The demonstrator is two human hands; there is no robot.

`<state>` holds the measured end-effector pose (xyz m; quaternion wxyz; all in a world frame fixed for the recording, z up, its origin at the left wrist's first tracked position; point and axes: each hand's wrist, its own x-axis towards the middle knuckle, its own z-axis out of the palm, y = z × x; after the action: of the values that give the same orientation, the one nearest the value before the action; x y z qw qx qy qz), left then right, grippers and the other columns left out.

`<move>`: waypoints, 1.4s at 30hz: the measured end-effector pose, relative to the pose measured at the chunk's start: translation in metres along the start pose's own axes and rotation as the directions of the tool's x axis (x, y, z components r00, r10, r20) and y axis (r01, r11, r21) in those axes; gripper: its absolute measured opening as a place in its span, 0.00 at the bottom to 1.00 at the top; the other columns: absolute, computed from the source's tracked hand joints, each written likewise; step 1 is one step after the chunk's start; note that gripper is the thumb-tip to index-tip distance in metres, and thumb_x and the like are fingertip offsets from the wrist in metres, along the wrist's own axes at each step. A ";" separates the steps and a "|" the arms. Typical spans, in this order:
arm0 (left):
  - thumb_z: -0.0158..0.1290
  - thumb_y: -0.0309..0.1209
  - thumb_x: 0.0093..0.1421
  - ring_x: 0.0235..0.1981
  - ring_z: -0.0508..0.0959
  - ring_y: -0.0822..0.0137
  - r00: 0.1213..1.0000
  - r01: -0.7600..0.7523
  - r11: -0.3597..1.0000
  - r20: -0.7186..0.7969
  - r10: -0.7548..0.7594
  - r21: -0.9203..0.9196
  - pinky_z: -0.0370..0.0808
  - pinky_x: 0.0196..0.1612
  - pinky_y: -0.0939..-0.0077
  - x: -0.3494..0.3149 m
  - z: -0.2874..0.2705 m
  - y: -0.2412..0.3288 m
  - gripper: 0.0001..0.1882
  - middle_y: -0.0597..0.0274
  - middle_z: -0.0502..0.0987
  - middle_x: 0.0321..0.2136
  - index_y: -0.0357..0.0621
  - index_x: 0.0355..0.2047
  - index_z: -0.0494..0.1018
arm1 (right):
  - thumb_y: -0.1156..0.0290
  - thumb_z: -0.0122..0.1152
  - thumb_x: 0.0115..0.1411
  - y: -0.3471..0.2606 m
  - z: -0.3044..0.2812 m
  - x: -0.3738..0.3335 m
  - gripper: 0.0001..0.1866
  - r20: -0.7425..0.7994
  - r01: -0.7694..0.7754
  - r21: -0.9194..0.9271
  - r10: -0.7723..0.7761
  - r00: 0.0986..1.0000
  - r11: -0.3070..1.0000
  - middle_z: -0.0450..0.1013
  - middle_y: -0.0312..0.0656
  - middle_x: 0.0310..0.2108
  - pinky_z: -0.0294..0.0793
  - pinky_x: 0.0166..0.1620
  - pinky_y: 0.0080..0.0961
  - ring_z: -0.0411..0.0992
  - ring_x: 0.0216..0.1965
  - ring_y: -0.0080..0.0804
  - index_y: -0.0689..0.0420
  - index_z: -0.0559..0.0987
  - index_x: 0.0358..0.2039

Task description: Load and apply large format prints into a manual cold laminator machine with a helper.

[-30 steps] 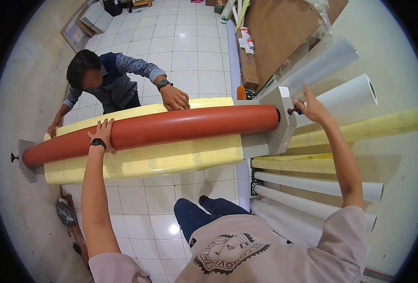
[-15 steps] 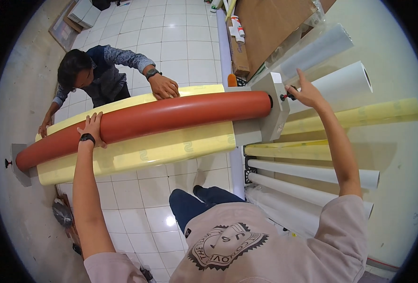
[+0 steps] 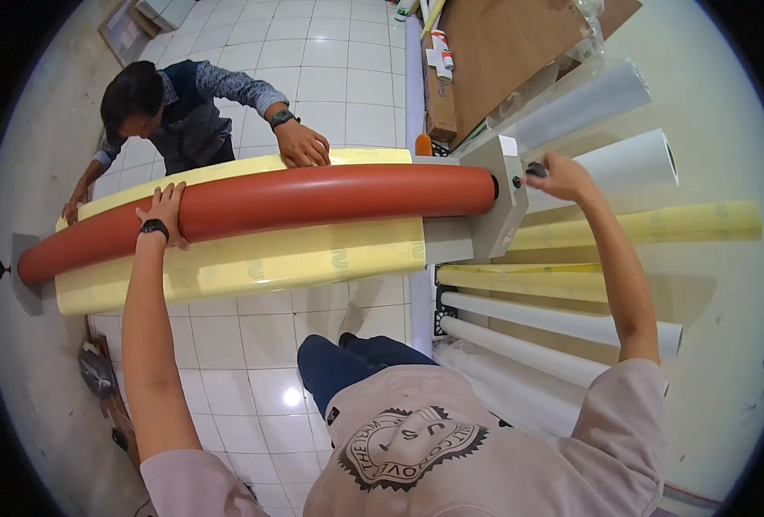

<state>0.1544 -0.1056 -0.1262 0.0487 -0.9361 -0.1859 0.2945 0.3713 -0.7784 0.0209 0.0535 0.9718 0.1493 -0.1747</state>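
A long red-brown roller (image 3: 330,194) spans grey end brackets, with a pale yellow patterned sheet (image 3: 304,258) passing beneath it and showing on both sides. On the roller's left part rests my left hand (image 3: 165,214), laid flat with its fingers spread. At the right bracket (image 3: 501,202), my right hand (image 3: 563,179) is closed on a small black crank handle (image 3: 535,170); part of the grip is hidden by my fingers. Across the roller, a co-worker's hand (image 3: 303,144) touches the sheet's far edge, while their other hand (image 3: 74,207) is at its left end.
Several white and yellow rolls lean or lie along the right wall, including a thick white roll (image 3: 632,164) close behind my right hand and a yellow roll (image 3: 658,226). A brown board (image 3: 520,60) stands at the far right. White floor tiles (image 3: 313,90) extend below.
My right hand's raised index finger has folded in, and the crank handle has turned slightly. My left hand stays on the roller. The view has shifted a little.
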 end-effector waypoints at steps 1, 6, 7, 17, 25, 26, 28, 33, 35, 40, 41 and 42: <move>0.78 0.34 0.26 0.72 0.47 0.56 1.000 -0.015 1.000 -0.019 0.015 -0.010 0.53 0.64 0.24 0.002 0.002 0.001 0.73 0.67 0.47 0.71 0.64 0.70 0.42 | 0.50 0.59 0.60 0.011 0.017 -0.003 0.36 -0.277 0.369 -0.216 -0.419 0.865 0.904 0.77 0.61 0.38 0.72 0.47 0.46 0.76 0.42 0.56 0.66 0.65 0.58; 0.78 0.33 0.25 0.72 0.45 0.54 1.000 0.009 1.000 -0.001 -0.009 -0.020 0.51 0.64 0.23 0.006 0.011 -0.008 0.74 0.66 0.46 0.71 0.64 0.70 0.42 | 0.48 0.55 0.62 -0.025 -0.002 0.027 0.38 -0.173 -0.085 -0.217 0.048 0.984 0.973 0.77 0.56 0.33 0.75 0.45 0.43 0.76 0.40 0.54 0.63 0.62 0.63; 0.78 0.33 0.25 0.72 0.45 0.54 1.000 0.003 1.000 0.008 -0.003 -0.021 0.51 0.64 0.23 0.005 0.010 -0.003 0.74 0.66 0.46 0.71 0.64 0.70 0.42 | 0.46 0.53 0.63 -0.037 -0.025 0.030 0.35 -0.032 -0.238 -0.074 0.236 0.971 0.968 0.76 0.60 0.37 0.73 0.47 0.45 0.74 0.44 0.57 0.64 0.66 0.59; 0.78 0.31 0.26 0.72 0.47 0.56 0.999 -0.001 1.000 -0.032 0.000 -0.025 0.53 0.63 0.23 0.001 0.006 0.000 0.71 0.68 0.48 0.71 0.62 0.70 0.45 | 0.35 0.48 0.63 0.012 -0.031 0.002 0.44 0.637 -0.486 0.318 0.197 0.745 0.814 0.75 0.64 0.44 0.78 0.31 0.34 0.78 0.38 0.47 0.70 0.67 0.56; 0.78 0.32 0.24 0.72 0.48 0.57 1.000 0.017 1.000 -0.019 -0.017 -0.007 0.54 0.63 0.25 0.005 0.012 -0.003 0.74 0.70 0.48 0.71 0.63 0.70 0.44 | 0.34 0.47 0.63 0.054 0.004 0.015 0.46 -0.046 -0.117 0.397 0.148 0.988 0.910 0.75 0.50 0.20 0.73 0.28 0.33 0.73 0.19 0.37 0.72 0.67 0.57; 0.78 0.32 0.24 0.72 0.48 0.57 0.999 0.026 1.000 -0.019 -0.026 -0.004 0.54 0.63 0.25 0.004 0.011 -0.006 0.74 0.70 0.48 0.71 0.63 0.70 0.44 | 0.33 0.47 0.63 0.043 -0.018 0.006 0.49 0.603 -0.564 0.325 0.294 0.742 0.759 0.77 0.52 0.24 0.75 0.31 0.34 0.76 0.24 0.41 0.74 0.63 0.60; 0.79 0.31 0.22 0.72 0.47 0.56 1.000 0.008 1.000 -0.022 -0.008 -0.013 0.54 0.63 0.25 0.011 0.010 -0.007 0.75 0.69 0.48 0.71 0.63 0.70 0.44 | 0.32 0.45 0.62 0.037 -0.022 0.002 0.53 0.498 -0.537 0.105 0.423 0.757 0.837 0.77 0.51 0.28 0.74 0.35 0.35 0.75 0.28 0.43 0.75 0.57 0.64; 0.79 0.31 0.21 0.72 0.47 0.56 1.000 -0.023 0.999 0.016 0.023 -0.025 0.54 0.63 0.24 0.023 0.010 -0.003 0.76 0.68 0.48 0.71 0.63 0.70 0.44 | 0.33 0.41 0.64 0.033 0.014 -0.006 0.50 -0.129 -0.083 0.319 0.130 0.983 0.944 0.77 0.52 0.27 0.74 0.37 0.33 0.76 0.31 0.43 0.73 0.59 0.63; 0.79 0.32 0.20 0.72 0.47 0.55 1.000 -0.010 1.000 0.014 0.010 -0.028 0.54 0.63 0.23 0.018 0.013 -0.009 0.76 0.69 0.48 0.71 0.63 0.70 0.44 | 0.33 0.40 0.64 -0.003 -0.019 -0.012 0.49 0.397 -0.439 0.309 0.305 0.866 0.844 0.77 0.60 0.38 0.72 0.46 0.37 0.76 0.41 0.49 0.72 0.61 0.62; 0.79 0.31 0.21 0.72 0.48 0.55 1.000 -0.024 0.999 -0.001 0.024 -0.031 0.54 0.63 0.23 0.018 0.005 -0.001 0.75 0.68 0.49 0.71 0.63 0.69 0.45 | 0.32 0.36 0.65 0.051 0.024 0.005 0.46 -0.236 -0.104 0.088 0.122 0.964 0.991 0.78 0.60 0.31 0.71 0.50 0.46 0.76 0.42 0.57 0.72 0.78 0.40; 0.79 0.30 0.21 0.72 0.48 0.55 0.999 -0.037 0.999 -0.004 0.037 -0.039 0.54 0.63 0.23 0.020 0.004 0.003 0.75 0.68 0.49 0.71 0.62 0.69 0.45 | 0.32 0.35 0.65 0.050 0.052 0.014 0.46 -0.504 0.050 0.239 0.080 0.860 0.970 0.78 0.57 0.27 0.73 0.45 0.45 0.76 0.36 0.53 0.70 0.79 0.34; 0.79 0.30 0.21 0.72 0.48 0.55 0.999 -0.040 0.998 0.005 0.040 -0.041 0.54 0.63 0.23 0.021 0.007 0.006 0.75 0.68 0.49 0.71 0.62 0.69 0.45 | 0.32 0.34 0.65 0.048 0.068 0.018 0.46 -0.726 0.241 0.333 0.085 0.682 0.912 0.77 0.54 0.22 0.74 0.39 0.43 0.77 0.30 0.48 0.68 0.81 0.29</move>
<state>0.1687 -0.1029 -0.1443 0.0231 -0.9396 -0.1733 0.2941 0.3800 -0.8303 -0.0461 -0.2188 0.9422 0.1614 0.1959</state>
